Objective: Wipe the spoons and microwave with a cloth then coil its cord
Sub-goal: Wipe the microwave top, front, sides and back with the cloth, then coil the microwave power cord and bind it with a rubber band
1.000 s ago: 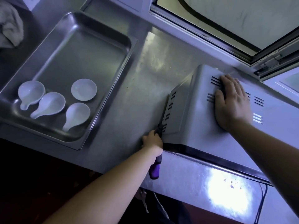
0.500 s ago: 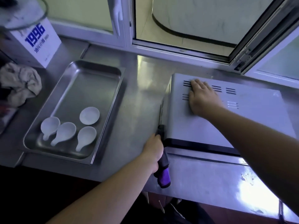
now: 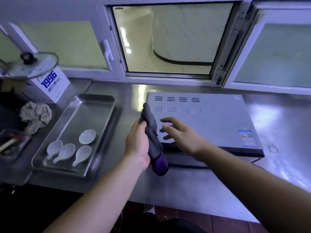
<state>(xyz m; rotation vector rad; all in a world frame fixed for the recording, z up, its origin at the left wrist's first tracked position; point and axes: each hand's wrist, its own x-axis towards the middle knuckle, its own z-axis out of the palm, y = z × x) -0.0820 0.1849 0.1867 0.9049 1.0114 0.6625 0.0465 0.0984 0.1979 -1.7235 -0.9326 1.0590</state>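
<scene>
A grey microwave [image 3: 210, 118] lies on the steel counter [image 3: 277, 118] below the window. My left hand [image 3: 138, 145] grips a rolled dark grey and purple cloth [image 3: 154, 142] at the microwave's left front corner. Over the microwave's top near that corner hovers my right hand [image 3: 180, 133], fingers spread and blurred, just right of the cloth. Several white ceramic spoons [image 3: 67, 152] lie in a steel tray [image 3: 94, 105] at the left. The cord is not visible.
A crumpled beige rag [image 3: 36, 116] sits left of the tray, before a white box marked 1996 [image 3: 50, 84] with a glass pot lid [image 3: 30, 64] on it. An open window [image 3: 168, 39] is behind. The counter's front edge runs just below my hands.
My left hand has lifted the cloth from the microwave's left side up to its corner. My right hand has left the vents and drawn back toward the cloth. The view has tilted up.
</scene>
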